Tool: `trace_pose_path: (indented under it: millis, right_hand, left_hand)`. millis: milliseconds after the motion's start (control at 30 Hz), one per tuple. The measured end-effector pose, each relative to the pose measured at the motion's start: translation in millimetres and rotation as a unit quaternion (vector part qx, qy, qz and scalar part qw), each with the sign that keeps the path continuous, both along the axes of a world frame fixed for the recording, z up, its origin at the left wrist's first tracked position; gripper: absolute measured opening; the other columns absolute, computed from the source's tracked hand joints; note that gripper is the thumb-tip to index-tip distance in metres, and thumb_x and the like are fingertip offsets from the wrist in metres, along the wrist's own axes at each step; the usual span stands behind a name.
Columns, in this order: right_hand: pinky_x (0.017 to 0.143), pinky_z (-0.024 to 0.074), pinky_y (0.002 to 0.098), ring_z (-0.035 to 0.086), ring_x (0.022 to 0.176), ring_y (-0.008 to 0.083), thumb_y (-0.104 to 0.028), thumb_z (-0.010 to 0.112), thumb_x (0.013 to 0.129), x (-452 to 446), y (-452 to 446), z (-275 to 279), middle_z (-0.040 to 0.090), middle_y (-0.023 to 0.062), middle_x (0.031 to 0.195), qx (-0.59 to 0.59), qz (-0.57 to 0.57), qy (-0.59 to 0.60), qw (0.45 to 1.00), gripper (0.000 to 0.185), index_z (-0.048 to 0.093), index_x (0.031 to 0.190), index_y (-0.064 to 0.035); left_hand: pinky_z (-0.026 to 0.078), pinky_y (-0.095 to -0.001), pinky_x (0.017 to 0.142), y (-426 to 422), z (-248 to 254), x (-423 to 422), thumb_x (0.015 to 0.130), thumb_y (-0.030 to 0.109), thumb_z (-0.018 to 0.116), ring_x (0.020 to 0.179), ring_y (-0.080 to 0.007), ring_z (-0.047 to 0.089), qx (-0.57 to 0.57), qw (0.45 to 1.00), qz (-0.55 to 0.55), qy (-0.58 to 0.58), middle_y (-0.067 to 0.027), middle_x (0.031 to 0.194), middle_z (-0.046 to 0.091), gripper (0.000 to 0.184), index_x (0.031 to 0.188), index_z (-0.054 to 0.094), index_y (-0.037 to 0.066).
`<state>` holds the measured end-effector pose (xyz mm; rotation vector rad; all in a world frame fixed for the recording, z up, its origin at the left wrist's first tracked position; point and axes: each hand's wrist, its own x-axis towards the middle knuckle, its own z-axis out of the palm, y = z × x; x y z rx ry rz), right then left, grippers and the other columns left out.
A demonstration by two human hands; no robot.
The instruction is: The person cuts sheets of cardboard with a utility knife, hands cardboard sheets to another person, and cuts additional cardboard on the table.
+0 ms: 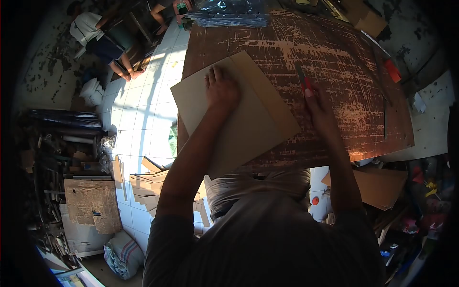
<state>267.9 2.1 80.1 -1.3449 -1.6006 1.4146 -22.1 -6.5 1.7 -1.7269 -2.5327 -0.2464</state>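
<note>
A flat tan board lies at a slant on the scratched brown table, its lower corner reaching past the edge nearest my body. My left hand rests on the board's upper left part, fingers spread a little and nothing held in them. To the right of the board, my right hand is closed around a red-handled cutter. The cutter's blade points up and away from me, apart from the board.
Plastic-wrapped sheets lie at the table's far edge. An orange object is at the right. Cardboard strips litter the floor at left. Another person stands at the upper left. Cardboard leans at lower right.
</note>
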Motion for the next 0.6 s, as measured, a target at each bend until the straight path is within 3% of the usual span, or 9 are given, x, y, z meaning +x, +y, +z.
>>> trace_pose_path:
  millis: [100,233,300,433,500,600]
  right_hand:
    - [0.074,0.0548,0.0333,0.064,0.084,0.0134,-0.031,0.053,0.108,-34.4,24.1,-24.1,0.064,0.0106,0.105,0.071,0.103,-0.028,0.992,0.047,0.043,0.149,-0.0094]
    - [0.076,0.0555,0.0352,0.068,0.087,0.0194,-0.025,0.052,0.108,-90.0,47.5,-44.1,0.067,0.0136,0.101,0.181,0.145,-0.019,0.973,0.044,0.044,0.148,-0.0093]
    - [0.082,0.0557,0.0419,0.071,0.095,0.0315,-0.025,0.052,0.107,-116.2,66.1,-64.5,0.069,0.0204,0.106,0.328,0.133,-0.033,0.935,0.044,0.046,0.147,-0.0092]
    - [0.087,0.0539,0.0378,0.07,0.09,0.0259,-0.022,0.052,0.107,-156.0,82.9,-65.8,0.07,0.0185,0.108,0.326,0.141,-0.106,0.929,0.041,0.05,0.145,-0.0055]
    - [0.092,0.0531,0.0403,0.07,0.106,0.0349,-0.024,0.054,0.106,-166.2,89.7,-67.7,0.069,0.0224,0.122,0.363,0.133,-0.113,0.915,0.039,0.056,0.14,-0.0036]
    - [0.095,0.0524,0.0421,0.066,0.116,0.0389,-0.024,0.055,0.105,-172.5,94.8,-69.6,0.067,0.0229,0.127,0.366,0.144,-0.126,0.911,0.039,0.058,0.138,-0.0036]
  left_hand:
    - [0.016,-0.0481,0.127,-1.5,-4.6,-0.4,0.107,0.039,0.034,0.155,-0.0374,0.021,0.067,0.997,-0.001,-0.033,-0.0239,0.164,0.028,0.064,0.154,0.036,-0.004]
    - [0.019,-0.048,0.127,-0.1,-9.6,-0.6,0.108,0.041,0.034,0.153,-0.0354,0.026,0.084,0.996,0.012,-0.024,-0.0198,0.163,0.031,0.062,0.153,0.038,-0.001]
    - [0.019,-0.0473,0.127,-0.3,-10.6,-0.5,0.108,0.041,0.034,0.153,-0.0349,0.026,0.09,0.996,0.006,-0.019,-0.0165,0.164,0.032,0.062,0.154,0.038,0.0]
    - [0.019,-0.0474,0.127,-2.2,-10.3,-1.3,0.108,0.04,0.034,0.153,-0.035,0.026,0.081,0.996,0.006,-0.023,-0.0145,0.164,0.032,0.06,0.155,0.038,0.003]
    - [0.019,-0.0479,0.127,-1.4,-13.0,-1.9,0.108,0.039,0.034,0.153,-0.0348,0.025,0.084,0.996,-0.001,0.003,-0.0147,0.164,0.032,0.059,0.155,0.039,0.005]
    - [0.019,-0.0486,0.126,-1.1,-12.2,-2.0,0.107,0.038,0.034,0.153,-0.035,0.025,0.087,0.996,-0.002,-0.014,-0.015,0.164,0.031,0.058,0.155,0.039,0.006]
